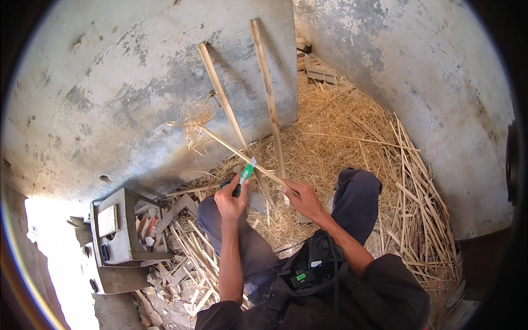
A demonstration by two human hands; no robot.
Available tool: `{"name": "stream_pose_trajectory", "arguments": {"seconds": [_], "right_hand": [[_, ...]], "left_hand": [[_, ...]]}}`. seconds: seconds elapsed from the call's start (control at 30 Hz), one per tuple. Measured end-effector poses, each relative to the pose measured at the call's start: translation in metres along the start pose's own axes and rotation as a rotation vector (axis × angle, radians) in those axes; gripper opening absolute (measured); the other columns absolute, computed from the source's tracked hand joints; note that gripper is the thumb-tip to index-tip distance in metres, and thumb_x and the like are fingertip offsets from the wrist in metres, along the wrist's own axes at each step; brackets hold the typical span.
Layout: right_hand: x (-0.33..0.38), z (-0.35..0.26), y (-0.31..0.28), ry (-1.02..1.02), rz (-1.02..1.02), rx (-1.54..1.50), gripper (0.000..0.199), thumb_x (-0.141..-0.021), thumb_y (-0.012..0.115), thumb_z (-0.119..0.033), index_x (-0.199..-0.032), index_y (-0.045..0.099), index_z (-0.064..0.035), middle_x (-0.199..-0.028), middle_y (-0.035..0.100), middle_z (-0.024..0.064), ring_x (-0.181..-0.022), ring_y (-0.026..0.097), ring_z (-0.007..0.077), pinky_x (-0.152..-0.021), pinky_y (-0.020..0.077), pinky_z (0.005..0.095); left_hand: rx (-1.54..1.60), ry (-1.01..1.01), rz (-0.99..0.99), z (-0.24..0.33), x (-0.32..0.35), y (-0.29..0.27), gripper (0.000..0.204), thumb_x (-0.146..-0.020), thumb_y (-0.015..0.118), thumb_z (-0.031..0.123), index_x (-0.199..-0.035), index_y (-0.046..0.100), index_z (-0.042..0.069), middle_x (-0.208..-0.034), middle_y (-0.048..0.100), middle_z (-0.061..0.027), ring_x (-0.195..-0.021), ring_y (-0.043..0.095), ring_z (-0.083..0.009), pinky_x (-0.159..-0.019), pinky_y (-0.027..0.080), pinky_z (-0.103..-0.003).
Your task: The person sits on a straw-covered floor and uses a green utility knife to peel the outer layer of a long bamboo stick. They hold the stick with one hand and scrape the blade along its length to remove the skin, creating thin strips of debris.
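Over straw (pixel 341 115), L hand (pixel 231 201) curled rnd cutter (pixel 246 174), R hand (pixel 305 200) pinching strip (pixel 224 144)

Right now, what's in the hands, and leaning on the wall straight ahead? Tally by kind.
Green cutter in left hand: 1
Wooden strip in right hand: 1
Long wooden pieces leaning on wall: 2
Total: 4

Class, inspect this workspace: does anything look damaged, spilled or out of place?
Yes. The grey wall behind the two leaning strips has dark, patchy marks, as if worn. Loose, straw-coloured shavings are strewn widely rather than gathered, though the green-handled knife in the left hand could explain them.
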State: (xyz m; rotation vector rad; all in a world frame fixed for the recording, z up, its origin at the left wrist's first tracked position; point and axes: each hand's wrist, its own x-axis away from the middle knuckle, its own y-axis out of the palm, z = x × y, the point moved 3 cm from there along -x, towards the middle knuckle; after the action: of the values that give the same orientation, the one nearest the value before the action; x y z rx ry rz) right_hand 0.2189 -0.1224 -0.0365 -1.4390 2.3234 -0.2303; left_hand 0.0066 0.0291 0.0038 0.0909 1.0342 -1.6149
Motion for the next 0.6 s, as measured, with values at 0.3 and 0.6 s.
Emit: {"name": "stream_pose_trajectory", "arguments": {"seconds": [0.3, 0.6], "right_hand": [[0.005, -0.01, -0.005, 0.024, -0.074, 0.096, 0.038, -0.108, 0.074, -0.023, -0.142, 0.077, -0.0054, -0.083, 0.067, 0.0218, -0.075, 0.064, 0.034, -0.074, 0.0504, 0.0465], [0.009, -0.008, -0.015, 0.066, -0.015, 0.014, 0.042, -0.106, 0.077, -0.021, -0.144, 0.075, -0.0038, -0.088, 0.072, 0.021, -0.077, 0.067, 0.0304, -0.074, 0.0531, 0.0418]], "left_hand": [[0.098, -0.174, 0.298, -0.02, -0.008, -0.009, 0.042, -0.102, 0.085, 0.025, -0.13, 0.081, -0.005, -0.078, 0.081, -0.0157, -0.061, 0.067, -0.0139, -0.063, 0.054, -0.034], [0.117, -0.149, 0.152, -0.013, -0.006, -0.01, 0.041, -0.101, 0.085, 0.023, -0.131, 0.081, -0.006, -0.075, 0.076, -0.0109, -0.066, 0.06, -0.0059, -0.063, 0.051, -0.028]]}}
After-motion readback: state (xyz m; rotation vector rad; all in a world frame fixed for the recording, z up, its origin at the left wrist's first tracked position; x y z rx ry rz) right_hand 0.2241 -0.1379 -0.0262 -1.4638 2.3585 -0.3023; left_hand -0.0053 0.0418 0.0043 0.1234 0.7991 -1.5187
